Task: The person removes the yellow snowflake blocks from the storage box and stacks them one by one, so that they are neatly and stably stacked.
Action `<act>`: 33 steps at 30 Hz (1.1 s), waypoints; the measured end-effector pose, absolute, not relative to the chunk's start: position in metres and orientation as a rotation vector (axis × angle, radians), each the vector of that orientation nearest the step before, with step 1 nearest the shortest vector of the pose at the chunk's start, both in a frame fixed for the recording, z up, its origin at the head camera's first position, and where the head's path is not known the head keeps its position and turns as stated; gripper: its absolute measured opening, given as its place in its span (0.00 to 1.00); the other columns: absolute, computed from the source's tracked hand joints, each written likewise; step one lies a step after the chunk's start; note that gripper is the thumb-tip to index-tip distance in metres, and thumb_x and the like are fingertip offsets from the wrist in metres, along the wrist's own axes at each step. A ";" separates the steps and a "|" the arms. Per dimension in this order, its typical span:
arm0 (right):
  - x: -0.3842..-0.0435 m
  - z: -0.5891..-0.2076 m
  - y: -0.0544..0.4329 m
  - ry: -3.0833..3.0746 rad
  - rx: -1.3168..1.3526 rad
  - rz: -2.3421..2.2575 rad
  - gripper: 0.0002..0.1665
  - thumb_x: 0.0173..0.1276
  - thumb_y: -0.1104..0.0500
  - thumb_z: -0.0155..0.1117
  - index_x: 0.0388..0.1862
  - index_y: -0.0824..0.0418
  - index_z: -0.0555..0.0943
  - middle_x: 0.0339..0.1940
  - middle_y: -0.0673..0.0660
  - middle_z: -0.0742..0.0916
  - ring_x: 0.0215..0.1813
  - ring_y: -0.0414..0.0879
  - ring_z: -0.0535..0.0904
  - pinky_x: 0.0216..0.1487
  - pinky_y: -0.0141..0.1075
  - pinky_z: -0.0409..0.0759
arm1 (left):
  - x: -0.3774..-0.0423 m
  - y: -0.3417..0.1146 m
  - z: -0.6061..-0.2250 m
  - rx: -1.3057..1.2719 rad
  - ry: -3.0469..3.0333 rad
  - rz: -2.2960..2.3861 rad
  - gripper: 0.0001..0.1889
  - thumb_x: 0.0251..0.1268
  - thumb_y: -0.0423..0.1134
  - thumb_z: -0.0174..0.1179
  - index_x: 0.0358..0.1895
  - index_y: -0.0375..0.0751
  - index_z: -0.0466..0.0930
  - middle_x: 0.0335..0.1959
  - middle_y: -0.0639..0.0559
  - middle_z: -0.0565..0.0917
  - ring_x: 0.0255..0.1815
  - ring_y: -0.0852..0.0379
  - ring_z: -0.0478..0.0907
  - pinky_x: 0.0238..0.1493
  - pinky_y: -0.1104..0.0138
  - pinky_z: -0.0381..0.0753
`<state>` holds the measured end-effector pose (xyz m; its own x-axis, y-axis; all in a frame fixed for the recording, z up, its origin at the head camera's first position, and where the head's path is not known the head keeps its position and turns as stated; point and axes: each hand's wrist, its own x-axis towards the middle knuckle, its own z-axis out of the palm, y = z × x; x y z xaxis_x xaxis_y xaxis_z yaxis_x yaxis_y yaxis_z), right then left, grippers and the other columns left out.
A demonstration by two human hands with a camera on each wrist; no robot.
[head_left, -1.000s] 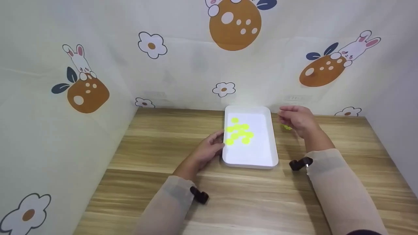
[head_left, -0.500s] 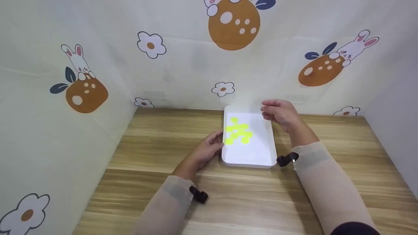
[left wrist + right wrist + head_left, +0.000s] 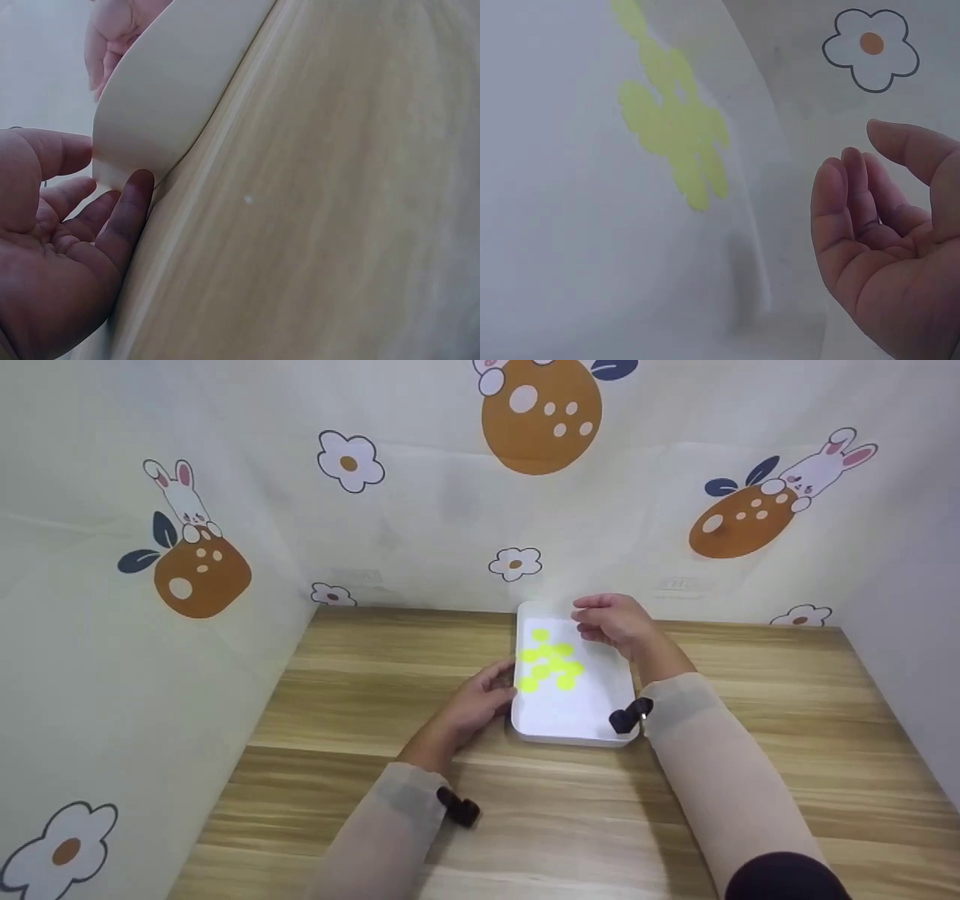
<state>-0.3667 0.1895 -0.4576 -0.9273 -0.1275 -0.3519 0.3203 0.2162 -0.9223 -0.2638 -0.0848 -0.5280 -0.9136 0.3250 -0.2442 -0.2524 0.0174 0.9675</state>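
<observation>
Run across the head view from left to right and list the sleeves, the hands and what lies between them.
Left sleeve → left hand → yellow pieces inside the white tray → right hand → right sleeve.

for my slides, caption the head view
Left hand at the side of a white tray of yellow pieces, right hand above its far end.

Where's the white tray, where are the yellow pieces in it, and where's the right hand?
White tray [image 3: 559,718]: head view, bare floor near its closer end.
Yellow pieces [image 3: 662,129]: right wrist view, middle of the cluster.
Right hand [image 3: 891,259]: right wrist view, on the palm.
</observation>
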 end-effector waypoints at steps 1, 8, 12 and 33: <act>-0.369 -0.460 0.188 2.138 0.186 -1.753 0.31 0.76 0.55 0.72 0.73 0.62 0.78 0.70 0.64 0.83 0.65 0.59 0.83 0.62 0.36 0.89 | -0.264 -0.085 -0.528 0.076 1.904 1.949 0.33 0.80 0.33 0.57 0.84 0.49 0.63 0.83 0.44 0.69 0.81 0.46 0.71 0.76 0.53 0.79; -0.376 -0.473 0.185 2.106 0.249 -1.728 0.30 0.76 0.57 0.70 0.74 0.60 0.78 0.71 0.63 0.83 0.65 0.57 0.81 0.70 0.41 0.85 | -0.264 -0.085 -0.528 0.091 1.884 1.960 0.33 0.80 0.32 0.55 0.85 0.49 0.62 0.84 0.45 0.68 0.83 0.46 0.69 0.78 0.52 0.78; -0.378 -0.480 0.184 2.120 0.250 -1.705 0.29 0.75 0.58 0.71 0.73 0.59 0.79 0.63 0.59 0.85 0.59 0.54 0.81 0.69 0.42 0.85 | -0.263 -0.084 -0.527 0.084 1.882 1.967 0.33 0.80 0.32 0.56 0.85 0.48 0.62 0.84 0.43 0.69 0.83 0.46 0.69 0.78 0.52 0.78; -0.379 -0.498 0.178 2.280 0.046 -1.479 0.28 0.68 0.73 0.69 0.66 0.62 0.81 0.61 0.60 0.87 0.58 0.48 0.81 0.57 0.32 0.81 | -0.264 -0.084 -0.526 0.045 1.890 1.930 0.33 0.81 0.33 0.56 0.85 0.52 0.62 0.85 0.45 0.67 0.83 0.47 0.69 0.80 0.51 0.75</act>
<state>-0.3788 0.1784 -0.4985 -0.9113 -0.1963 -0.3620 0.2506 0.4332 -0.8658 -0.2643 -0.0843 -0.5255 -0.9044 0.3264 -0.2750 -0.2818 0.0271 0.9591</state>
